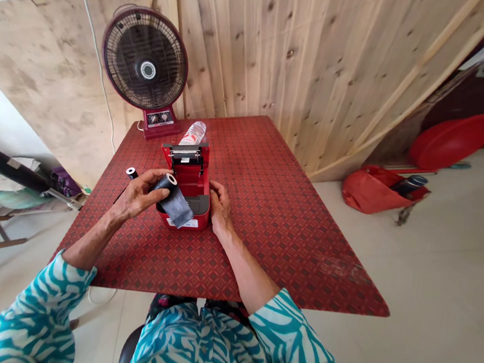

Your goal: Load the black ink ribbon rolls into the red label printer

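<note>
A small red printer (188, 190) with its lid raised sits on the red patterned table (264, 219). My left hand (138, 193) is closed round a black ribbon roll (169, 192) with a white core, and a strip of black film hangs from it over the printer's front. A second small black spool (131, 173) shows just beyond my left fingers. My right hand (220, 207) rests against the printer's right side, fingers curled on its edge.
A maroon desk fan (145, 65) stands at the table's far left, with a clear plastic bottle (193, 133) behind the printer. Wooden panels lean on the wall. On the floor at right lie a red bag (374, 191) and a red basin (452, 138).
</note>
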`<state>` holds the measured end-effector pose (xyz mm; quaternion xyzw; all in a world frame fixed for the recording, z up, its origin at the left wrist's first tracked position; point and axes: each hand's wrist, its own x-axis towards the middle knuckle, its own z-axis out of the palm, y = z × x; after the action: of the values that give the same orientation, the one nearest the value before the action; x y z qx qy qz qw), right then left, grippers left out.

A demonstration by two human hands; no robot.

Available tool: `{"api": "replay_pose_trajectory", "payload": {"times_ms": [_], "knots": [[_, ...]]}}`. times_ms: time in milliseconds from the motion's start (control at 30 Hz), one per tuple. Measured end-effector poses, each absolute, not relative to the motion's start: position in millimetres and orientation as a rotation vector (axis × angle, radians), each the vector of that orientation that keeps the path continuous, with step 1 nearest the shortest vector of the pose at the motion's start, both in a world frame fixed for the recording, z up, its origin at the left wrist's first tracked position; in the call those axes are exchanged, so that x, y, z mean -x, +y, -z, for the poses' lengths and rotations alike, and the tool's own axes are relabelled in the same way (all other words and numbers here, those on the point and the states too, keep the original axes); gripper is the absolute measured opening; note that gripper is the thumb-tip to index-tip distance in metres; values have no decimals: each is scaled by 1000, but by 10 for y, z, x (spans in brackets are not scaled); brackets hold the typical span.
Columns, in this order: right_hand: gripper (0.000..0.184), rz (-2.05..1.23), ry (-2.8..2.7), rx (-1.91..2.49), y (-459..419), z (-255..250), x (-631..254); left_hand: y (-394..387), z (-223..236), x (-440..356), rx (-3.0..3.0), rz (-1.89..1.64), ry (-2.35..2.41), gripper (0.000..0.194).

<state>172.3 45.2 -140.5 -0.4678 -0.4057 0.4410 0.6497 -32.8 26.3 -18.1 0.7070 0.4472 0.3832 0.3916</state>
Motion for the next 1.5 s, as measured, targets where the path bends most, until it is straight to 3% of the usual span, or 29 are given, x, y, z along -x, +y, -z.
{"api": "replay_pose_trajectory", "payload": {"times_ms": [667, 1500], "knots": [[31, -1001, -911, 1080, 451, 1395, -1730, 277, 180, 184, -2070, -750, 1111, 42], [29, -1006, -945, 1090, 469, 1359, -1762, 471, 129, 152, -2098, -619, 1248, 46]]}}
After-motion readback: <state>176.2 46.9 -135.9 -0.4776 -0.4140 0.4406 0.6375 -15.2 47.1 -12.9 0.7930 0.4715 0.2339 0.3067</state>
